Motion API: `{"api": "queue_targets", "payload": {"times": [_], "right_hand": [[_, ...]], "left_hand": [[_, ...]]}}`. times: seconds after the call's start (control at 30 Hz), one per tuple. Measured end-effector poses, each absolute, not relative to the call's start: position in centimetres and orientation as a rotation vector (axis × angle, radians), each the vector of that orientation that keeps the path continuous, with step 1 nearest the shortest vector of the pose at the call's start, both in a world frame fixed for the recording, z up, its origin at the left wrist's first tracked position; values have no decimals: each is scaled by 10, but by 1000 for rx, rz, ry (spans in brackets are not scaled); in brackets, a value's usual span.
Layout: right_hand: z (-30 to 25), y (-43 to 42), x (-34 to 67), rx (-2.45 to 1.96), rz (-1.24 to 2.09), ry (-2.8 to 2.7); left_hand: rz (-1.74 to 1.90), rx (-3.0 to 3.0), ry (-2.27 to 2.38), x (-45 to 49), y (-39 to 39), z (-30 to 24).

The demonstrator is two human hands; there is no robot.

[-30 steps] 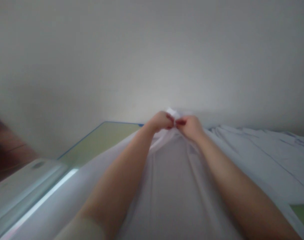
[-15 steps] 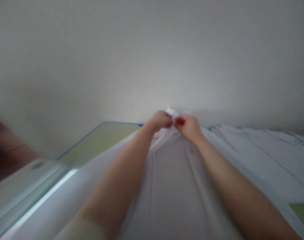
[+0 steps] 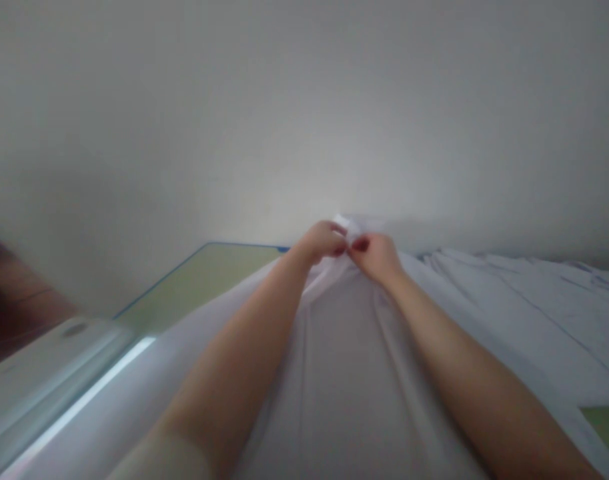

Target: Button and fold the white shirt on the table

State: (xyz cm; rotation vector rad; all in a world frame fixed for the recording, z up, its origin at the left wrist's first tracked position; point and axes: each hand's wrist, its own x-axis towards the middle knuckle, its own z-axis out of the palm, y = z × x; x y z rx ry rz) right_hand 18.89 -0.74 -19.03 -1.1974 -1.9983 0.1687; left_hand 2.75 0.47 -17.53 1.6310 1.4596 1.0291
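A large white cloth (image 3: 349,360) hangs up in front of me, its gathered upper edge caught between my hands. It has long vertical folds or seams; whether it is a garment I cannot tell. My left hand (image 3: 324,240) pinches the bunched edge with thumb and fingers. Close beside it, almost touching, my right hand (image 3: 379,257) pinches the same edge, fingers curled. A small white tip of the cloth sticks up above both hands. The picture is blurred, so fine details of the edge are lost.
Behind lies a pale green surface (image 3: 224,273) with a blue rim. More white cloth (image 3: 539,307), creased and layered, is spread on the right against a plain wall (image 3: 304,120). A white machine-like body (image 3: 49,353) stands at the left, with reddish brown flooring (image 3: 24,300) beyond.
Both hands keep their grip on the cloth's edge and stay nearly in place. The fingers of my left hand have lifted slightly apart; my right hand has shifted a little.
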Motion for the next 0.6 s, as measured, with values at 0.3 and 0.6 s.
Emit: {"api": "queue_targets", "payload": {"times": [0.3,0.6], "right_hand": [[-191,-15,184,-1242,108,-2024],[-192,-6,187,-1183,400,-1854]], "left_hand": [[1040,1708,1634,36,0,-173],[1130,1650,1708,37,10,-181]]}}
